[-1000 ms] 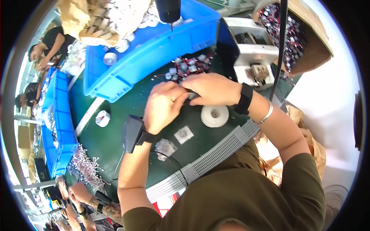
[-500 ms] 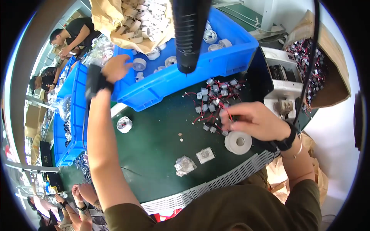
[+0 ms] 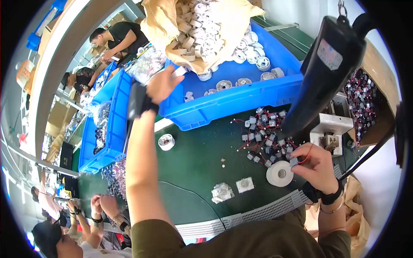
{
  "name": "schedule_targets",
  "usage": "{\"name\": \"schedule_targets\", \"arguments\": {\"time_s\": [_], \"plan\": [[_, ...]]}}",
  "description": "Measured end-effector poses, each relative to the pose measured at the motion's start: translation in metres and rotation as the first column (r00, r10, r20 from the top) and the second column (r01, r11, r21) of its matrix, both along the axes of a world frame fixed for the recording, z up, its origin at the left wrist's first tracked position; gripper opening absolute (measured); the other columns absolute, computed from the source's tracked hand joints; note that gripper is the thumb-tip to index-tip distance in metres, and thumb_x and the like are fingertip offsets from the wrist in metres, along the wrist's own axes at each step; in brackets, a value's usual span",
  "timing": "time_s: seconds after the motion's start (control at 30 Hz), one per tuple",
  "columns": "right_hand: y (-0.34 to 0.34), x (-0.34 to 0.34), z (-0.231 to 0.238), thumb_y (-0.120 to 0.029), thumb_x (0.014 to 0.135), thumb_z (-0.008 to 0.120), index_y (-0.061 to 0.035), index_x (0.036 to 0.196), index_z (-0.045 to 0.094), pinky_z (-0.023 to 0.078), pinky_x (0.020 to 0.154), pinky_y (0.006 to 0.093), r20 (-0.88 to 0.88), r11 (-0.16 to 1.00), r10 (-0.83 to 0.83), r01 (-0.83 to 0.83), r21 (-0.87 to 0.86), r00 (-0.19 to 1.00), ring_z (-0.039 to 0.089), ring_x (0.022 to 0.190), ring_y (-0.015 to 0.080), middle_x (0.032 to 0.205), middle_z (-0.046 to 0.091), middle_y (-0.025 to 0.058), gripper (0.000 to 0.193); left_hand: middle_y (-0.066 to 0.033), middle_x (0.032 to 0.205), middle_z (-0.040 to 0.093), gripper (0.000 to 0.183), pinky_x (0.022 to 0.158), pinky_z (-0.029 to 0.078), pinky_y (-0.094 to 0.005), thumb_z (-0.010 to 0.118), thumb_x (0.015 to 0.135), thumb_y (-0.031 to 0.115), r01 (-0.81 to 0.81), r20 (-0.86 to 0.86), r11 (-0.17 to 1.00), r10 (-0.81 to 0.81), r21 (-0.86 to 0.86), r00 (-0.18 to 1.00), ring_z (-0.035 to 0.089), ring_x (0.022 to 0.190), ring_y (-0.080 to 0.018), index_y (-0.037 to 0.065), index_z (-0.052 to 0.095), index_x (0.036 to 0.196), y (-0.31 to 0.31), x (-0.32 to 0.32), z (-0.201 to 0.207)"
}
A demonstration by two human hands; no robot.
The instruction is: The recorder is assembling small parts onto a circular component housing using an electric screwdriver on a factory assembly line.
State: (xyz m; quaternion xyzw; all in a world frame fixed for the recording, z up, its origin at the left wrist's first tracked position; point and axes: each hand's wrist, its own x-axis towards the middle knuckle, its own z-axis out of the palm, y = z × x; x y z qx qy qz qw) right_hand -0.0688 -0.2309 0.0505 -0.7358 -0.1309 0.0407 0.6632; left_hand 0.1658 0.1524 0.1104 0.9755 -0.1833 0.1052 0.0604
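Running along the near edge of the green table (image 3: 198, 150), a perforated grey strip (image 3: 258, 210) borders the surface. Beyond the strip lie two small silvery-clear pieces (image 3: 245, 185), set side by side and apart. To their right rests a white spool (image 3: 272, 175), lying flat. Beside the spool, the right hand (image 3: 317, 168) pinches a small grey block (image 3: 294, 162) with a red wire between thumb and fingertips. Behind is a heap of similar wired blocks (image 3: 258, 136); a black cylindrical tool (image 3: 322, 73) hangs in front of its right side. The left hand (image 3: 161, 85), fingers narrowed on a white piece (image 3: 180, 71), is at the left end of the blue bin (image 3: 232, 98). Farther back, an open paper bag (image 3: 159, 21) holds white rings (image 3: 202, 32).
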Motion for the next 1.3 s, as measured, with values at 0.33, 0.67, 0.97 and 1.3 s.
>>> {"name": "schedule_targets", "arguments": {"time_s": [0.33, 0.67, 0.97, 1.3], "plan": [[-0.001, -0.013, -0.007, 0.007, 0.079, 0.060, 0.0041, 0.114, 0.051, 0.054, 0.076, 0.0307, 0.149, 0.963, -0.202, 0.169, 0.211, 0.968, 0.060, 0.096, 0.0194, 0.109, 0.056, 0.0142, 0.036, -0.0155, 0.110, 0.056, 0.057, 0.086, 0.047, -0.0365, 0.081, 0.058, 0.004, 0.462, -0.008, 0.663, -0.576, -0.589, 0.817, 0.056, 0.103, -0.0318, 0.006, 0.053, 0.108, -0.132, -0.188, -0.054], [-0.012, -0.020, -0.022, 0.008, 0.081, 0.061, 0.0064, 0.111, 0.053, 0.048, 0.085, 0.0254, 0.001, 0.992, -0.123, 0.123, 0.022, 0.992, 0.058, 0.096, 0.0132, 0.108, 0.058, 0.0093, 0.031, -0.0156, 0.112, 0.054, 0.064, 0.090, 0.043, -0.0405, 0.080, 0.062, 0.016, 0.489, -0.104, 0.656, -0.651, -0.575, 0.752, 0.052, 0.104, -0.0351, 0.002, 0.051, 0.118, -0.187, -0.203, -0.107], [0.008, -0.005, -0.036, -0.009, 0.073, 0.070, -0.0042, 0.087, 0.055, 0.047, 0.065, 0.0343, 0.448, 0.840, 0.095, 0.170, -0.516, 0.889, 0.057, 0.079, 0.0268, 0.086, 0.057, 0.0095, 0.022, -0.0127, 0.099, 0.056, 0.056, 0.082, 0.044, -0.0412, 0.082, 0.060, 0.022, 0.461, 0.004, 0.662, -0.570, -0.591, 0.822, 0.055, 0.094, -0.0330, 0.002, 0.055, 0.105, -0.198, -0.206, -0.120], [0.008, -0.004, -0.021, -0.008, 0.071, 0.069, -0.0027, 0.092, 0.056, 0.047, 0.071, 0.0346, 0.449, 0.607, 0.354, 0.163, -0.777, 0.820, 0.055, 0.084, 0.0299, 0.091, 0.055, 0.0109, 0.024, -0.0145, 0.104, 0.057, 0.062, 0.082, 0.045, -0.0403, 0.084, 0.059, 0.025, 0.540, 0.094, 0.630, -0.598, -0.559, 0.796, 0.055, 0.095, -0.0322, 0.000, 0.053, 0.107, -0.191, -0.202, -0.124]]}}
